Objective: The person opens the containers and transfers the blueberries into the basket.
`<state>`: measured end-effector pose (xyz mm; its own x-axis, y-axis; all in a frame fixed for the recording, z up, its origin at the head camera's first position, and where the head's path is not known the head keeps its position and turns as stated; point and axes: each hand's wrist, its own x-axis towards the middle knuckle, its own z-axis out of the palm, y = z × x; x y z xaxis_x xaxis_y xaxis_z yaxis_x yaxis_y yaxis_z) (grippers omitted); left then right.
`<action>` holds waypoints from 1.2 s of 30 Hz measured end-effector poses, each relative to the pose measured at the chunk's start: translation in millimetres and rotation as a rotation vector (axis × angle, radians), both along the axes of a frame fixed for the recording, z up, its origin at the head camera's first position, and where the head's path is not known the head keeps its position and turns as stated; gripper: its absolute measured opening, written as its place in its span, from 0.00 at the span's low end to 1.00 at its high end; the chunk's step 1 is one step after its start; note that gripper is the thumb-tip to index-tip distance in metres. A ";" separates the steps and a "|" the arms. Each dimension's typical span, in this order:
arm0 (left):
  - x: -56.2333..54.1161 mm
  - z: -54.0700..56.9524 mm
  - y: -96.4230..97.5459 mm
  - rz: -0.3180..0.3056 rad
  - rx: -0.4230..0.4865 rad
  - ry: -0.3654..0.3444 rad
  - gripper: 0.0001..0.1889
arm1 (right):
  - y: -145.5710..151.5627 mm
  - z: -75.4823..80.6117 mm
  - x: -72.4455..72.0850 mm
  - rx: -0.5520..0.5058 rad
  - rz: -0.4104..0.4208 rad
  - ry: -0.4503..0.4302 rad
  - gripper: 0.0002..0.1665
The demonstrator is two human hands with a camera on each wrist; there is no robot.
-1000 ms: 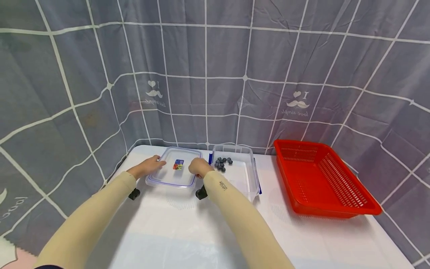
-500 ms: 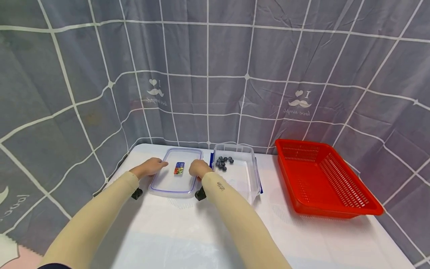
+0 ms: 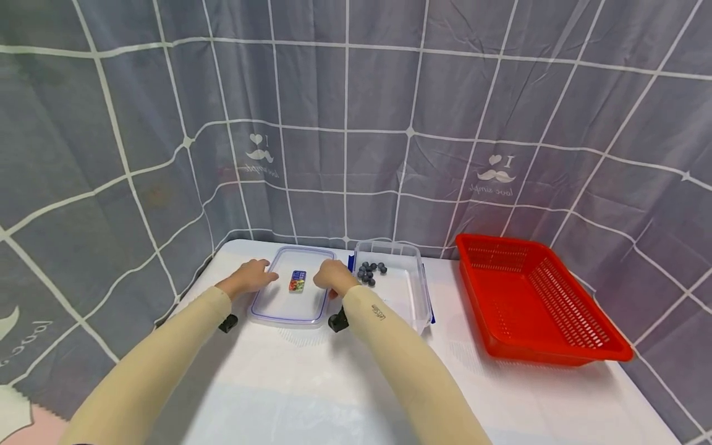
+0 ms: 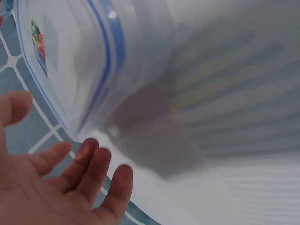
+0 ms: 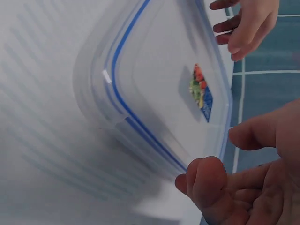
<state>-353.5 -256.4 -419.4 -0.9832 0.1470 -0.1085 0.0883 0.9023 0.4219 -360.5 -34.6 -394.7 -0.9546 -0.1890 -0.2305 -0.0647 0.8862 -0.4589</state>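
My left hand (image 3: 250,276) is at the left edge of the lid (image 3: 283,303), fingers apart, gripping nothing. My right hand (image 3: 334,276) is at its right edge, fingers loosely curled, thumb apart; whether they touch it I can't tell. The lid lies flat left of centre, probably so I can reach both sides. The box (image 3: 399,278) of dark berries (image 3: 371,272) sits just beside; the red basket (image 3: 495,330), far right, likely leaves my arms room.

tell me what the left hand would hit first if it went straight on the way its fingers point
Most likely the clear lidded container, at its left side: the left hand points its fingers toward it from close by. Depth is unclear, so they may already touch it.
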 end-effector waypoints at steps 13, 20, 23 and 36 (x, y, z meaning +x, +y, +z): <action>6.4 10.0 31.8 0.061 0.038 0.217 0.28 | 37.0 33.7 11.1 -0.125 0.117 0.092 0.19; 19.9 14.0 54.0 0.021 0.117 0.258 0.24 | 60.2 43.6 13.6 -0.238 0.098 0.087 0.23; 25.4 14.7 66.2 -0.004 0.151 0.284 0.24 | 72.7 44.9 11.5 -0.302 0.083 0.096 0.26; 48.0 19.0 125.4 -0.101 0.254 0.313 0.24 | 120.5 37.5 -5.3 -0.542 -0.010 0.113 0.26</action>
<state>-305.5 -130.9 -400.4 -0.9420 0.2282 0.2459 0.3309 0.7532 0.5685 -365.9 85.9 -357.2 -0.9701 -0.2427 0.0011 -0.1325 0.5260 -0.8401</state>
